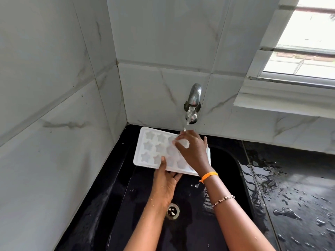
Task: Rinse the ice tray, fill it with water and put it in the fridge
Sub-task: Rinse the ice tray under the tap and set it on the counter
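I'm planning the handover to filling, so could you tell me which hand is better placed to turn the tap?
The right hand, probably. It lies on top of the ice tray directly under the tap, gripping nothing visibly. The left hand supports the tray from below.

1. This was a home kitchen, at its sink corner.
2. A glossy black sink basin (pixel 190 232) with a round metal drain (pixel 172 211) was sunk into a black polished stone counter (pixel 299 205) dotted with water drops.
3. A short chrome wall-mounted tap (pixel 194 98) ran water over the basin.
4. Large grey-white marble-patterned wall tiles (pixel 54 87) covered both walls that met in the corner.
5. A white-framed window with horizontal bars (pixel 304 51) let daylight in at the upper right, above a tiled sill.
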Demonstrator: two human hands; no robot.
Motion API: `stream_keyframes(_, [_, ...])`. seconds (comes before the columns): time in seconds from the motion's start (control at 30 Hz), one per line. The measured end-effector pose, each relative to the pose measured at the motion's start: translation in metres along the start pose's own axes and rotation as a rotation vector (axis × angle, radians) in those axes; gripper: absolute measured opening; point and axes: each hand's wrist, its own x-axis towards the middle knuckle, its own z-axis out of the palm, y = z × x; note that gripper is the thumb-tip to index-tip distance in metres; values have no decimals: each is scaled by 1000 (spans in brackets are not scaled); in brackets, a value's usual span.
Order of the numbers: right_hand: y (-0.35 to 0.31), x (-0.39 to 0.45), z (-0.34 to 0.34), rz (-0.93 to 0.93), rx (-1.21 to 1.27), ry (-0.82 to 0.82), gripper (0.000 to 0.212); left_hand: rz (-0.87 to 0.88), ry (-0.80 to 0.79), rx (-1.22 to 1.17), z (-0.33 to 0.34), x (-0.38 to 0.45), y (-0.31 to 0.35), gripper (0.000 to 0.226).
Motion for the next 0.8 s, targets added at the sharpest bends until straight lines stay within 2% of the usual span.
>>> stream_keyframes(0.07, [5, -1, 0, -3, -128, 17, 14, 0, -8, -29, -2, 0, 1, 31])
stream_keyframes(0.17, [9, -3, 4, -44, -275, -73, 23, 4, -12, -30, -3, 0, 0, 38])
stream_keyframes(0.33, [15, -5, 1, -8, -242, -44, 19, 46, -35, -9, -2, 1, 1, 75])
stream_keyframes(0.47, [14, -6, 3, -33, -250, -55, 18, 23, -36, 26, -1, 2, -2, 48])
stream_keyframes(0.6, [18, -6, 4, -59, -197, -64, 20, 18, -67, 0, 0, 1, -3, 50])
stream_keyframes(0.67, [19, -5, 1, -17, -194, -47, 22, 19, -78, -33, 1, 0, -2, 60])
stream_keyframes(0.73, [19, -7, 0, -54, -219, -115, 29, 20, -97, -70, 0, 1, -1, 73])
stream_keyframes(0.8, [18, -9, 1, -115, -205, -167, 29, 36, -70, -52, 0, 1, 2, 57])
